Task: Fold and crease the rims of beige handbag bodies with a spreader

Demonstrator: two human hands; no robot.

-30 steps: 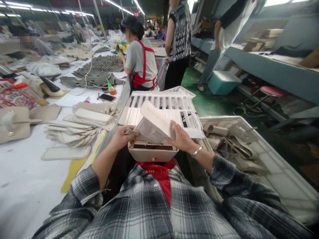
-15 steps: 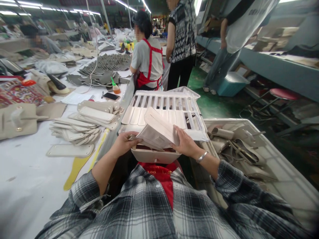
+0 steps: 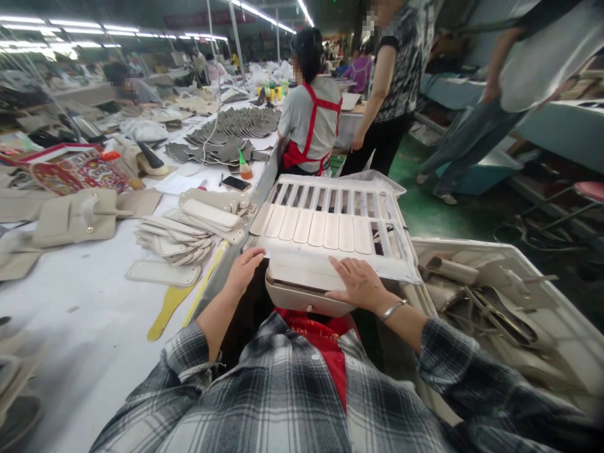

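Observation:
A beige bag [image 3: 302,297] with a flap stands upright against my lap, its flap [image 3: 299,270] lowered over the top opening. My right hand [image 3: 356,283] lies on the flap's right side with the fingers spread. Beside the bag's upper left corner is my left hand [image 3: 243,270], fingers stretched toward it and nothing visible in them; whether they touch it I cannot tell. Just beyond the bag lies a white slotted rack [image 3: 383,200], with a row of beige rounded strips [image 3: 317,229] across it.
On the left table [image 3: 94,321] lie stacked beige strips [image 3: 174,239], a yellow tool [image 3: 170,308], a phone [image 3: 236,183] and a glue bottle [image 3: 245,167]. A white bin [image 3: 564,302] of beige bags stands at my right. Co-workers are ahead.
The raised flap has come down over the bag's opening. My left hand has let go of the bag and moved off its left side. My right hand now rests on the flap. The view has shifted left.

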